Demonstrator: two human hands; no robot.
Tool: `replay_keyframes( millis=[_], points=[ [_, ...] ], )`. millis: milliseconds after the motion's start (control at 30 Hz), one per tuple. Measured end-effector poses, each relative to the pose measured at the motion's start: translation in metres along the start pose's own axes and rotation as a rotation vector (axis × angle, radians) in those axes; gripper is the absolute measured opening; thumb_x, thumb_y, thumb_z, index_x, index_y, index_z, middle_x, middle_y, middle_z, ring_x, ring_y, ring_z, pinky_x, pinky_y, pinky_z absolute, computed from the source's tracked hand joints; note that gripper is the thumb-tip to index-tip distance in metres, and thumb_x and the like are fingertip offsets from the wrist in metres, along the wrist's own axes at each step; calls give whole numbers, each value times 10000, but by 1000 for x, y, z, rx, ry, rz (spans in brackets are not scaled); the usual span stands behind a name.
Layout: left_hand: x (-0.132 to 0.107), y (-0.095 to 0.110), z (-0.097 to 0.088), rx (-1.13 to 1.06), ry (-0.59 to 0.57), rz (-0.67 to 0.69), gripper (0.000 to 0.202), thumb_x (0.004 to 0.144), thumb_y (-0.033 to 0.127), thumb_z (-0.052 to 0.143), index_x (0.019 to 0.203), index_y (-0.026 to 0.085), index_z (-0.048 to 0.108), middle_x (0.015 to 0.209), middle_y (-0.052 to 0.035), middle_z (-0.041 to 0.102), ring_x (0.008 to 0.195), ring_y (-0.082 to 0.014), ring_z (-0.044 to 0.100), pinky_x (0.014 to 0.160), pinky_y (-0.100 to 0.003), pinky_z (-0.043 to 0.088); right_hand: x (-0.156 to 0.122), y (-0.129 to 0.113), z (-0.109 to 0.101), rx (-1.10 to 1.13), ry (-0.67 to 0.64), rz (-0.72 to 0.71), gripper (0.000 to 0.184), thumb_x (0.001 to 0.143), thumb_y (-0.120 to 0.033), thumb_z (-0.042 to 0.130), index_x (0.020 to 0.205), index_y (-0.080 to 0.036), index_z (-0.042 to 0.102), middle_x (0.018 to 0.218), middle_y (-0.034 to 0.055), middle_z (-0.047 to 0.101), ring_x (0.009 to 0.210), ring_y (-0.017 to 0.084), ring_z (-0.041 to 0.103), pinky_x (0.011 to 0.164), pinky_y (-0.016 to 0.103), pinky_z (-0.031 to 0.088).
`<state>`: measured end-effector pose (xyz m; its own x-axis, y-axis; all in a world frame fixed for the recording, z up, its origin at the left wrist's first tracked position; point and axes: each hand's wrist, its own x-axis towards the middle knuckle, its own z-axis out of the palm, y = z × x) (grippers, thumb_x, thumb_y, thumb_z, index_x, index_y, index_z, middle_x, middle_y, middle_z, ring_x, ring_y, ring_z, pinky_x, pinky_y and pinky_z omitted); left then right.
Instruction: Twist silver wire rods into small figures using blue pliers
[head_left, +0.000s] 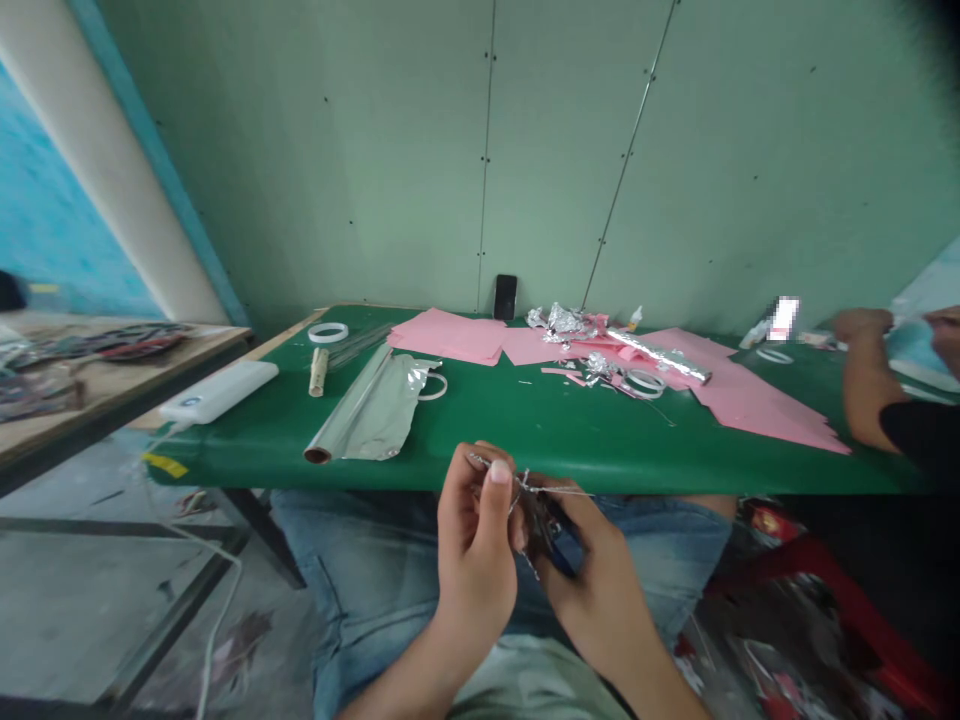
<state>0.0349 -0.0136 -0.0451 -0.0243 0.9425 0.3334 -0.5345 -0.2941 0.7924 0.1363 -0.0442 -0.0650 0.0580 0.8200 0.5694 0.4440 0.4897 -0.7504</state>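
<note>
Just in front of the table edge, above my lap, my left hand is closed, thumb and fingers pinching thin, silvery twisted wire that looks wrapped in foil. Strands of it stick out to several sides, one thin end reaching right. Close beside it, my right hand wraps around a dark-handled hand tool, which may be pliers or scissors. Its tip sits at the wire, partly hidden by my fingers. A foil roll, partly unrolled, lies on the green tabletop ahead and to the left.
Pink paper sheets, crumpled foil, a foil-covered tube and tape rolls lie on the table. A phone leans on the wall. A white power bank lies left. A co-worker's arm is at right.
</note>
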Motion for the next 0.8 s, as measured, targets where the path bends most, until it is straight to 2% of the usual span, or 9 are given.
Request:
replay_keyframes(
  millis=[200, 367, 533, 667, 800],
  points=[
    [-5, 3, 1, 53, -35, 7, 276, 923, 377, 608, 743, 195, 505, 712, 56, 468, 422, -24, 350, 410, -184, 305, -1, -2, -1, -13, 23, -7, 343, 718, -58, 551, 985, -237, 671, 997, 39, 719, 899, 189, 673, 793, 288, 533],
    [-8, 5, 4, 57, -43, -48, 320, 908, 426, 615, 722, 196, 493, 640, 62, 439, 415, -41, 330, 407, -192, 294, -4, 3, 1, -49, 74, -7, 402, 726, -72, 566, 1073, -252, 662, 838, 1, 696, 805, 183, 668, 678, 248, 517],
    [-5, 0, 5, 11, -22, -91, 327, 903, 418, 624, 713, 194, 481, 637, 65, 444, 416, -36, 330, 404, -175, 299, -5, 6, 1, -100, 91, -34, 396, 742, -67, 560, 1075, -258, 659, 860, 9, 700, 761, 172, 660, 645, 241, 509],
    [-2, -2, 4, -54, 10, -159, 306, 875, 405, 657, 721, 189, 504, 619, 72, 442, 395, -25, 329, 389, -157, 300, -5, 8, 4, -79, 99, -26, 391, 754, -85, 577, 1099, -254, 648, 954, 35, 697, 861, 195, 665, 744, 282, 537],
    [0, 2, 5, -167, 55, -294, 292, 819, 389, 703, 725, 186, 515, 599, 84, 423, 366, -15, 322, 368, -145, 332, -6, 17, 9, -92, 126, -75, 488, 797, -142, 599, 1270, -261, 580, 1113, 74, 673, 1008, 222, 650, 866, 355, 539]
  ],
)
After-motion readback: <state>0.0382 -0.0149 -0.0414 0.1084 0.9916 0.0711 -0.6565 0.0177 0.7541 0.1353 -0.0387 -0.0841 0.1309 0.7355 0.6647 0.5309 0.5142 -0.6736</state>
